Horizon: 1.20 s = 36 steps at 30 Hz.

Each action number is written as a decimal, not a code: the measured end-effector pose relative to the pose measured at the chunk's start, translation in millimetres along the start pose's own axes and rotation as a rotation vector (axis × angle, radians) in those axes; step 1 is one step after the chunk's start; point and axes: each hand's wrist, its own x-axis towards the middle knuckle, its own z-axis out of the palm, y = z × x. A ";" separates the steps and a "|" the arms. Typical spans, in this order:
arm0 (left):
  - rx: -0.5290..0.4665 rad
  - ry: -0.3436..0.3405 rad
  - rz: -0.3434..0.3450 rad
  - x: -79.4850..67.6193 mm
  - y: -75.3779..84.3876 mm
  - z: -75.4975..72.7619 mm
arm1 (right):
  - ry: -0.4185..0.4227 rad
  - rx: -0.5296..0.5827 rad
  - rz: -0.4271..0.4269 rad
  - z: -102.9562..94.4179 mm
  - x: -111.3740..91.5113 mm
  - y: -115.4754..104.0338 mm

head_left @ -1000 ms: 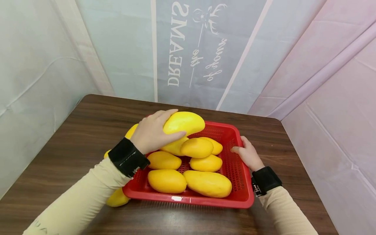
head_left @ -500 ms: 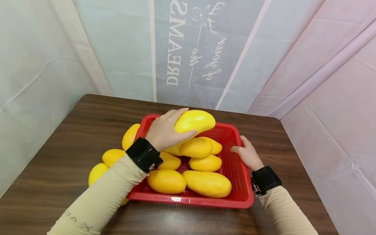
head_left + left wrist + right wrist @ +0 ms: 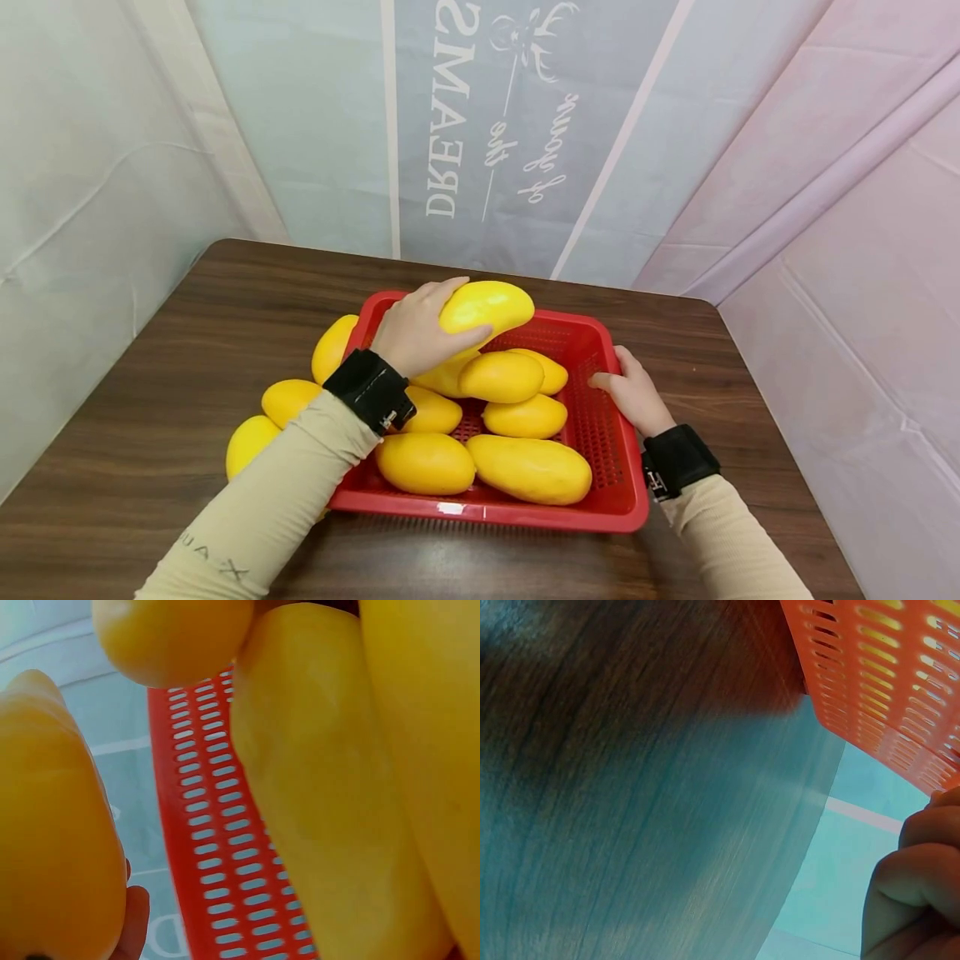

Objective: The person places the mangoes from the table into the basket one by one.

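Observation:
My left hand grips a bright yellow mango above the back part of a red plastic basket. In the left wrist view that mango fills the left side, with a fingertip at its edge. Several mangoes lie in the basket, among them a long one in front and one resting on top of others. At the basket's right side my right hand holds the rim, thumb inside and fingers outside; its curled fingers show in the right wrist view.
Left of the basket, several more mangoes lie on the dark wooden table, including one at the far side and one nearer, partly behind my left sleeve. A printed cloth backdrop hangs behind the table.
My left hand with the mango has moved right over the basket, then slightly back left. Mangoes left of the basket have come into fuller view. The right hand stays on the rim.

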 end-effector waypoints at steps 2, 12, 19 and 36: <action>-0.003 -0.007 -0.023 0.4 -2.6 0.9 | 0.002 0.002 -0.001 0.6 0.0 0.2; -0.063 -0.033 -0.131 2.0 -12.9 4.4 | 0.001 0.030 -0.001 1.6 -0.5 -0.5; -0.057 -0.044 -0.164 2.3 -17.3 7.3 | 0.003 0.034 0.004 1.9 -1.1 -0.4; -0.014 -0.074 -0.109 1.6 -21.6 10.2 | -0.003 0.045 0.007 1.7 -0.6 1.0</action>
